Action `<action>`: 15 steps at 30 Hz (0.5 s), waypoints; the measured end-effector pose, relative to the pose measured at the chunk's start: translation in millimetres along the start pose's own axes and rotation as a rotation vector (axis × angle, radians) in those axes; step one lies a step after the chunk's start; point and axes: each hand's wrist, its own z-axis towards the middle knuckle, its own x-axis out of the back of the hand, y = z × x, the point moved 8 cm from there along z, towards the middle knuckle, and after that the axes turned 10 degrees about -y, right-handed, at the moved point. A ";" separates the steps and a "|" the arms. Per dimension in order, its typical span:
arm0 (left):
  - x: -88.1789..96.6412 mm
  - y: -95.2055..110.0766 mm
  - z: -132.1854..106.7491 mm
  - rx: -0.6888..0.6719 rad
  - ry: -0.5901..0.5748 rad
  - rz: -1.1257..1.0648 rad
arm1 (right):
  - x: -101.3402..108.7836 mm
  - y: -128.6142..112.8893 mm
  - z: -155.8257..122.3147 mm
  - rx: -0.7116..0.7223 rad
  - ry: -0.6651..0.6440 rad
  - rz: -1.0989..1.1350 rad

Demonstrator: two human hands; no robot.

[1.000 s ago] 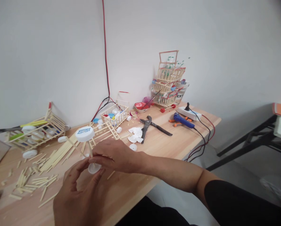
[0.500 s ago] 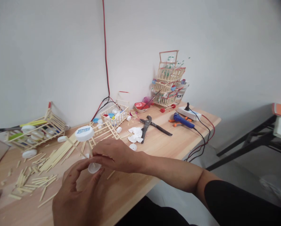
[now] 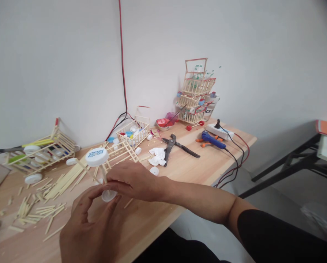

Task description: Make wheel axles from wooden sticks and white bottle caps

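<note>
A thin wooden stick with a white bottle cap [image 3: 97, 156] on its upper end and a second white cap [image 3: 109, 195] on its lower end stands tilted over the wooden table [image 3: 158, 204]. My right hand [image 3: 133, 179] pinches the stick just above the lower cap. My left hand [image 3: 94, 226] is below it, thumb and fingers closed round that lower cap.
Loose wooden sticks [image 3: 40, 208] lie scattered at the left. Stick-built baskets [image 3: 40, 151] [image 3: 134, 131] hold caps; a stack of them [image 3: 195, 96] stands at the back. Pliers [image 3: 170, 144], crumpled paper [image 3: 158, 156], a blue glue gun [image 3: 211, 140] and a power strip [image 3: 220, 130] lie to the right.
The hands and the stick with its caps have shifted very slightly left and down in view. The grip is the same.
</note>
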 end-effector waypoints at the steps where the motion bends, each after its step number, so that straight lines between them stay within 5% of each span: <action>1: 0.2 0.7 -0.5 0.009 0.005 -0.011 | -0.2 -0.1 -0.1 0.004 0.001 0.001; 15: 3.4 5.9 0.6 0.084 0.039 -0.060 | 2.0 -2.8 -1.2 0.043 0.036 0.005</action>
